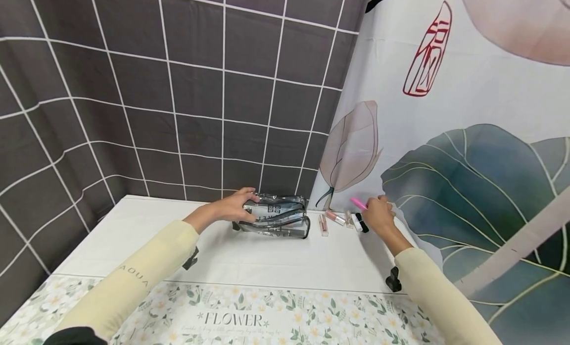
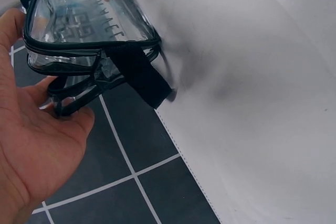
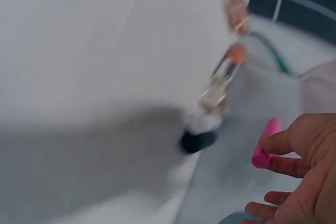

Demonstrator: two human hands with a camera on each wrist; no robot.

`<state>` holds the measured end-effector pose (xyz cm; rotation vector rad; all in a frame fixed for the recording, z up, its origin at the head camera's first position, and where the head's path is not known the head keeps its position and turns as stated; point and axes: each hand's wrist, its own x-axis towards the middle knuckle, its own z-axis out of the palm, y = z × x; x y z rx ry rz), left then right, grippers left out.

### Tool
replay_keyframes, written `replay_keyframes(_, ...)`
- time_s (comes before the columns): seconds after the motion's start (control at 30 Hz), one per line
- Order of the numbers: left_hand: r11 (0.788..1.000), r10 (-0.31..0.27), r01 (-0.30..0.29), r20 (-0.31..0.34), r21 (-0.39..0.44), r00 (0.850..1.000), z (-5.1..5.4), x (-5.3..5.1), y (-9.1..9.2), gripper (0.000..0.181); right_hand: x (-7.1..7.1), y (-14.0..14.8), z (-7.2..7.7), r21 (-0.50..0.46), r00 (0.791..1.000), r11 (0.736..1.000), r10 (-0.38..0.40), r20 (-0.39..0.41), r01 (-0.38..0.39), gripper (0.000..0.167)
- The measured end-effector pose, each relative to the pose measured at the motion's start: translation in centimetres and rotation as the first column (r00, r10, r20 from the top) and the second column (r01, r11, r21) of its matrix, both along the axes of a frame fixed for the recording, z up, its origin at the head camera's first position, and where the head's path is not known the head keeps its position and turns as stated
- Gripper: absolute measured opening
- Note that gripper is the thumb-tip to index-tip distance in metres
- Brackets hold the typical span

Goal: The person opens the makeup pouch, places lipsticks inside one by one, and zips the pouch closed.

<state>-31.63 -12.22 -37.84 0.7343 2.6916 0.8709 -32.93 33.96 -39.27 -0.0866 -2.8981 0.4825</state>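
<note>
Pinching the pink tube (image 3: 266, 145) to the right of the clear bag (image 1: 277, 230), our right hand (image 1: 379, 215) holds it between thumb and index finger, the other fingers loosely apart. Our left hand (image 1: 233, 206) grips the bag's left end between thumb and fingers. We should steady the likely pliable bag lightly, hold the tube squarely, and avoid disturbing the small cosmetics (image 1: 335, 218) just right of the bag.

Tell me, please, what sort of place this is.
Probably an indoor worktable corner: a dark grey, white-gridded cloth and a white, leaf-printed cloth border a white, flat table.
</note>
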Motion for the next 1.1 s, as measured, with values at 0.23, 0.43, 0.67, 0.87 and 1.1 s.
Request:
replay_keyframes(0.23,1.000,0.003,-0.003,0.001,-0.015,1.000,0.1,0.0,0.1,0.081,1.8,-5.6,3.1,0.004,0.986,0.990,0.138,-0.094,-0.139,0.028)
replay_keyframes(0.43,1.000,0.001,-0.001,-0.001,-0.019,1.000,0.0,0.0,0.1,0.080,2.8,-9.4,4.9,-0.019,0.960,0.969,0.241,-0.140,-0.246,0.029)
replay_keyframes(0.67,1.000,-0.002,0.002,0.001,-0.016,1.000,-0.1,-0.2,0.0,0.080,3.9,-13.0,6.3,0.006,0.917,0.930,0.364,-0.162,-0.368,0.027)
replay_keyframes(0.87,1.000,-0.001,0.001,0.001,-0.021,1.000,-0.1,-0.1,0.1,0.079,4.4,-15.2,6.1,0.098,0.881,0.894,0.448,-0.152,-0.438,0.024)
replay_keyframes(1.1,1.000,0.003,-0.003,-0.008,-0.012,1.000,0.0,0.0,0.2,0.079,4.4,-17.3,5.6,0.094,0.877,0.880,0.473,-0.086,-0.465,0.026)
